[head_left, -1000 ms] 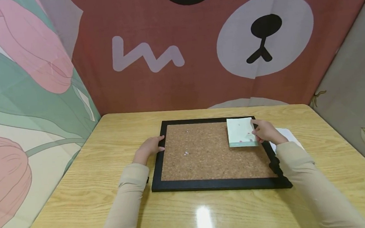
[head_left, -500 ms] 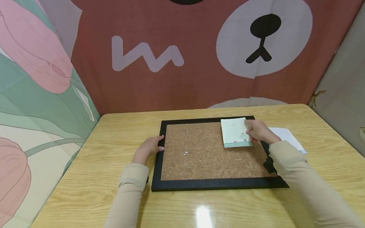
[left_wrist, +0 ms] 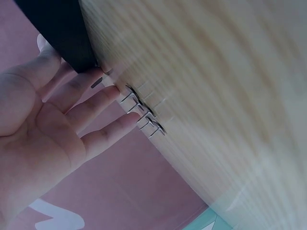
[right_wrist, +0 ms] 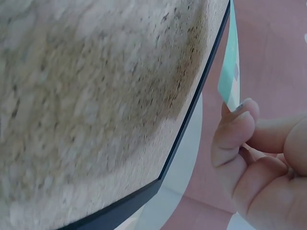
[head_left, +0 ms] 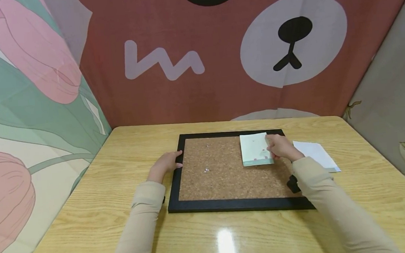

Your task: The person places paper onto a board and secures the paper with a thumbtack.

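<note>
A pale green square paper [head_left: 255, 150] with small pink printed motifs and a darker green lower strip is over the right part of a black-framed corkboard [head_left: 228, 180]. My right hand [head_left: 281, 145] pinches the paper's right edge between thumb and fingers. In the right wrist view, that hand [right_wrist: 264, 158] grips a corner of the paper [right_wrist: 230, 67], seen nearly edge-on past the board. At the board's left side, my left hand [head_left: 165, 164] touches the black frame. The left wrist view has its fingers [left_wrist: 91, 108] nearly straight alongside the frame [left_wrist: 62, 28].
Shiny small bits [head_left: 206, 170] lie on the cork. White paper sheets [head_left: 317, 155] rest right of the board, by the right forearm. Several thin metal prongs [left_wrist: 146, 112] lie near the left fingertips on the wooden table [head_left: 125, 148]. A printed cloth [head_left: 217, 81] hangs behind.
My right hand has carried the green paper leftward over the corkboard, showing more of the white sheets behind the wrist. The left hand stays at the frame.
</note>
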Demonstrator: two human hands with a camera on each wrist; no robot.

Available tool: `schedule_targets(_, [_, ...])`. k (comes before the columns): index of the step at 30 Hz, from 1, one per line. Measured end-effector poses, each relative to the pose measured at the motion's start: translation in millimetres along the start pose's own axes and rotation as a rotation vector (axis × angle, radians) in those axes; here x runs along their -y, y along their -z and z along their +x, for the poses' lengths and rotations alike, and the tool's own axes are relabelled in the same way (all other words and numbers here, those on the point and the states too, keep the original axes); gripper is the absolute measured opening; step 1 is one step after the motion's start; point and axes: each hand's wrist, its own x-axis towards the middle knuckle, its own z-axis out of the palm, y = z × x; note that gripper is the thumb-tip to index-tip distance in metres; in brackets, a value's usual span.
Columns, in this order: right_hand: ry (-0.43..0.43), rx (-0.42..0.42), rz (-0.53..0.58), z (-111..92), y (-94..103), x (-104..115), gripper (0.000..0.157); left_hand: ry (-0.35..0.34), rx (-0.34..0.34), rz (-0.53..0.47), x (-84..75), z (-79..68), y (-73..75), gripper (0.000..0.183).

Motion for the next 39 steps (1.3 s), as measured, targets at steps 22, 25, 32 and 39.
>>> schedule_targets(22, [0.088, -0.106, -0.162, 13.4, -26.3, 14.1, 0.017, -0.009, -0.004, 0.003, 2.3, 1.7, -1.8, 0.054])
schedule_targets(25, [0.070, -0.044, -0.063, 13.4, -27.9, 16.1, 0.007, -0.011, -0.006, 0.006, 2.1, 1.3, -1.9, 0.054])
schedule_targets(32, [0.063, 0.028, 0.113, 17.5, -30.7, 24.3, 0.020, -0.012, -0.007, 0.007, 2.2, 1.0, -1.2, 0.054])
schedule_targets(39, [0.022, 0.027, 0.042, 22.8, -34.6, 32.1, 0.016, -0.010, 0.000, 0.018, 2.9, 1.6, -1.5, 0.054])
